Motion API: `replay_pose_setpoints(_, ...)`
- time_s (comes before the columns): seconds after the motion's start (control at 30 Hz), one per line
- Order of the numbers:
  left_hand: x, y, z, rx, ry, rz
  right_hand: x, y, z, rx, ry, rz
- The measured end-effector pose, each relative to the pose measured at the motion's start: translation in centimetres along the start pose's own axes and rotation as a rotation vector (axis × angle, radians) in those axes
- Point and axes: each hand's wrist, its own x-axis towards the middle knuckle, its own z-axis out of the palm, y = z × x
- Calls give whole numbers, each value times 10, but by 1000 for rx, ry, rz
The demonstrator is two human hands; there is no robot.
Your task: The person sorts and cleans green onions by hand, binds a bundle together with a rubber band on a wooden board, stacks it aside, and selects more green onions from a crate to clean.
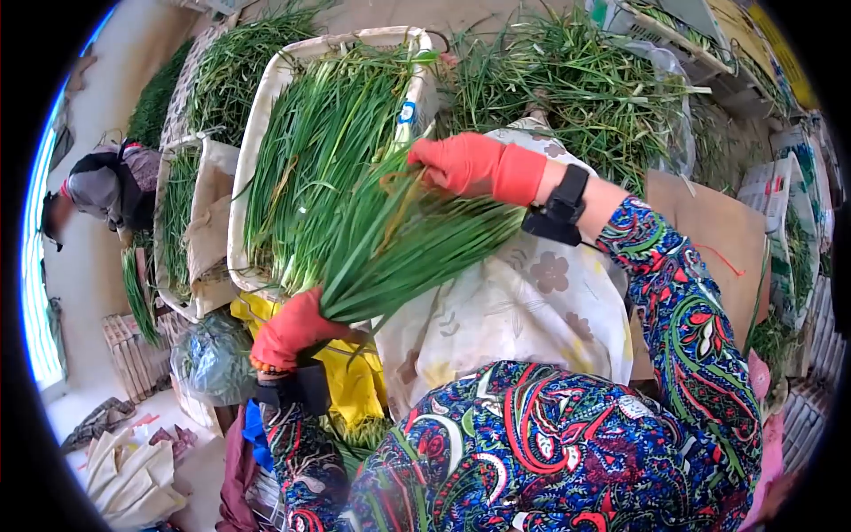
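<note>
My left hand (pixel 297 330), in a red glove, is closed around the gathered end of a bunch of garlic chives (pixel 399 262). The long green leaves fan out up and to the right over my lap. At the bunch's upper edge, my right hand (pixel 474 167), also red-gloved, has its fingers pinched together on some leaves, a few of them yellowish; the fingertips are partly hidden. Just beyond both hands stands a white crate (pixel 244 208) with many chives laid lengthwise in it. A pale flowered cloth (pixel 505 310) covers my lap under the bunch.
A loose heap of leaves (pixel 567 89) lies ahead right, a cardboard sheet (pixel 709 239) at the right. Another crate (pixel 173 293) and a plastic bag of greens (pixel 213 359) stand left. Yellow plastic (pixel 355 381) lies below my left hand. Another person (pixel 111 186) is at far left.
</note>
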Motion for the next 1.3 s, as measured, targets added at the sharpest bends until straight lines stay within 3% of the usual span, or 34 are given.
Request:
replay_pose_setpoints(0.07, -14, 27, -18, 356, 93, -33, -7, -2, -34, -182, 50, 36)
replay_pose_setpoints(0.13, -27, 42, -33, 383, 169, 97, -23, 12, -69, -375, 184, -5)
replay_pose_setpoints(0.27, -50, 73, -52, 531, 287, 7, -74, 83, -147, -782, 144, 398)
replay_pose_setpoints(0.37, -50, 79, -51, 555, 354, 70, -119, 116, -152, -1562, 249, 316)
replay_pose_setpoints(0.4, -49, 82, -45, 594, 393, 53, -103, 85, -146, -1012, -44, 570)
replay_pose_setpoints(0.43, -46, 73, -45, 636, 415, 68, -99, 79, -124, -675, -36, 598)
replay_pose_setpoints(0.47, -39, 60, -44, 678, 434, 85, -100, 90, -105, -363, -134, 305)
replay_pose_setpoints(0.5, -33, 52, -41, 642, 446, 83, -93, 67, -77, -56, 7, 376)
replay_pose_setpoints(0.53, -27, 47, -33, 665, 472, 64, -78, 50, -54, 73, 28, 359)
replay_pose_setpoints(0.6, 0, -6, -31, 599, 443, 290, -67, 25, -24, 205, 9, 299)
replay_pose_setpoints(0.63, 8, -40, -35, 476, 436, 107, -57, 38, 1, 137, -40, 221)
replay_pose_setpoints(0.67, -16, 32, -8, 526, 469, -23, -47, 30, 11, 221, -94, 299)
replay_pose_setpoints(0.73, -16, 17, -2, 550, 481, -4, -32, 31, 30, 300, -152, 410)
replay_pose_setpoints(0.8, 2, -39, 0, 268, 475, 122, -28, 29, 30, 296, -143, 379)
replay_pose_setpoints(0.87, 4, -51, 7, 200, 492, 212, -28, 23, 25, 350, -151, 407)
replay_pose_setpoints(0.93, -4, -21, 16, 351, 535, 266, -29, 14, 15, 462, -170, 491)
replay_pose_setpoints(1.1, 10, -43, 25, 244, 490, 192, -29, 15, 9, 476, -44, 467)
replay_pose_setpoints(1.2, 13, -52, 32, 141, 481, 190, -29, 23, -3, 299, 109, 358)
replay_pose_setpoints(1.23, 12, -53, 34, 164, 492, 162, -28, 37, -8, 83, 249, 209)
replay_pose_setpoints(1.3, 14, -63, 39, 143, 495, 141, -32, 69, -37, 186, 351, 331)
